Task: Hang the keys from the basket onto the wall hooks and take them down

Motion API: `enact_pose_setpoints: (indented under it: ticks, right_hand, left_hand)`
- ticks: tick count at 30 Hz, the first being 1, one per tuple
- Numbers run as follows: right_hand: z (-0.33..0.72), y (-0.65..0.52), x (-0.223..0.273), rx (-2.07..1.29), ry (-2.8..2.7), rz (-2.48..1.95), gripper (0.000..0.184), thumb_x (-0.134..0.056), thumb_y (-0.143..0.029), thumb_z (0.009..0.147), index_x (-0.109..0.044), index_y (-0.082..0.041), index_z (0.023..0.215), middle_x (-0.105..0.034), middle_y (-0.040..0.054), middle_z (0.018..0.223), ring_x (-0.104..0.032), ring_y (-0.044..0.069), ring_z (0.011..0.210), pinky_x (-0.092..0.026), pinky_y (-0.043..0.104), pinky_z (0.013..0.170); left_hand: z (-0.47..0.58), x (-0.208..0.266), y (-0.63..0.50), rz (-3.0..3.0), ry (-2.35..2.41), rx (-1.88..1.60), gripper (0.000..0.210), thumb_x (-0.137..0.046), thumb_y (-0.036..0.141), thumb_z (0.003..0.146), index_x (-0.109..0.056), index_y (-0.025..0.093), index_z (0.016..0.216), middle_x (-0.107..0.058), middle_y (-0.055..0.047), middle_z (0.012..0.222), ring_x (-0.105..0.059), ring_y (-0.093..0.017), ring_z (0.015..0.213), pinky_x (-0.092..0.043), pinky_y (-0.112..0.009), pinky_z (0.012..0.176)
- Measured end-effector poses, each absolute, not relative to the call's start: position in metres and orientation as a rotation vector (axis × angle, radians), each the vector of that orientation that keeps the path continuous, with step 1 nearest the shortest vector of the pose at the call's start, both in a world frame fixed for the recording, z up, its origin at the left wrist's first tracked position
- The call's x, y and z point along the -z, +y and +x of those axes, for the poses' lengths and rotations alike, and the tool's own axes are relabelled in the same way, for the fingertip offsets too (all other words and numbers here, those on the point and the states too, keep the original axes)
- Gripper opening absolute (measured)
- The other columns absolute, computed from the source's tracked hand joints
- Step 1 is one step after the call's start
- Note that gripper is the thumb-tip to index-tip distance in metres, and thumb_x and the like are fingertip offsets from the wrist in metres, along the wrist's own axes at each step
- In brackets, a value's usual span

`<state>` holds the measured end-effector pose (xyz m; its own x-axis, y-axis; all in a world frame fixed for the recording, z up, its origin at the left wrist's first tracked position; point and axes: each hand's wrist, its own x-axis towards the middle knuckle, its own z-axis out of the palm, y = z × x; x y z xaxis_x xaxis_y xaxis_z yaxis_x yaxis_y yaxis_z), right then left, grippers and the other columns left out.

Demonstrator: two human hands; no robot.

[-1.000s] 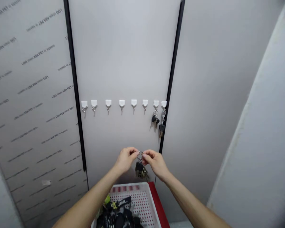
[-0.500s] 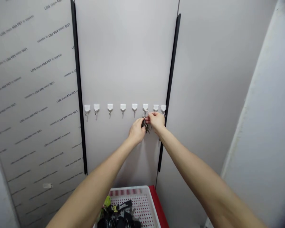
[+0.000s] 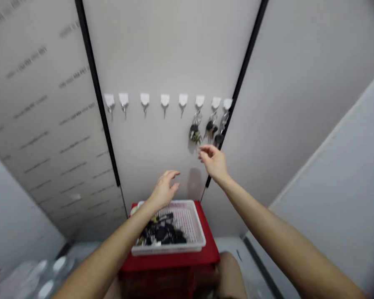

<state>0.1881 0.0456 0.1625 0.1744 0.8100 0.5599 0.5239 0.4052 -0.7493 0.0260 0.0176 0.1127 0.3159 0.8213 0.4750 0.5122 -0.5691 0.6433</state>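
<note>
Head view: a white panel carries a row of eight hooks, of which the three at the right end are in use. The first key bunch hangs from the third hook from the right, the second key bunch from its neighbour, and the third key bunch from the last hook, beside a black strip. The five hooks to the left show only their metal prongs, so the hanging appears well under half complete by hook count. Below, a heap of keys, mostly dark-headed, lies in a white basket on a red counter; their number cannot be told. The left hand stands above the basket, thumb and fingers spread, with nothing visible in its grasp. The right hand lies just below the hanging bunches, fingers curled to a narrow gap, apparently holding nothing; whether it touches a key is not clear.
</note>
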Motion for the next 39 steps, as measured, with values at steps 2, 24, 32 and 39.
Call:
enact_pose_setpoints:
  ticks: [2,24,32,39]
  right_hand:
    - [0.183,0.019,-0.112,-0.456,-1.845,-1.344,0.019,-0.041,-0.02,0.063,-0.054,-0.014,0.075,-0.054,0.0,0.062,-0.047,0.008,0.055,-0.037,0.02,0.054]
    - [0.167,-0.018,-0.033,-0.721,-2.313,-1.406,0.017,-0.039,-0.023,0.068,-0.054,-0.015,0.065,-0.051,-0.0005,0.057,-0.041,0.008,0.052,-0.031,0.019,0.051]
    - [0.173,-0.014,-0.05,-1.305,-1.843,-1.173,0.016,-0.042,-0.027,0.068,-0.048,-0.012,0.069,-0.047,-0.0015,0.059,-0.044,0.007,0.055,-0.036,0.021,0.055]
    - [0.171,-0.009,-0.063,-1.318,-1.745,-1.056,0.018,-0.044,-0.028,0.067,-0.05,-0.013,0.074,-0.05,-0.0008,0.063,-0.046,0.007,0.059,-0.037,0.022,0.059]
  left_hand:
    - [0.012,-0.072,0.0,2.254,1.214,-0.961,0.028,-0.042,0.013,0.064,-0.048,0.017,0.092,-0.05,-0.004,0.096,-0.045,-0.014,0.088,-0.035,-0.029,0.079]
    - [-0.004,0.002,-0.03,2.327,1.311,-0.611,0.018,-0.04,0.011,0.063,-0.052,0.017,0.075,-0.05,-0.003,0.077,-0.047,-0.013,0.073,-0.037,-0.025,0.071]
    - [0.011,-0.015,-0.022,1.825,1.219,-0.969,0.029,-0.04,0.018,0.065,-0.047,0.015,0.094,-0.05,-0.006,0.094,-0.045,-0.013,0.085,-0.034,-0.027,0.078]
    - [0.02,-0.045,-0.01,1.377,0.957,-0.944,0.016,-0.046,0.018,0.06,-0.052,0.013,0.074,-0.055,0.0,0.069,-0.049,-0.01,0.066,-0.037,-0.022,0.066]
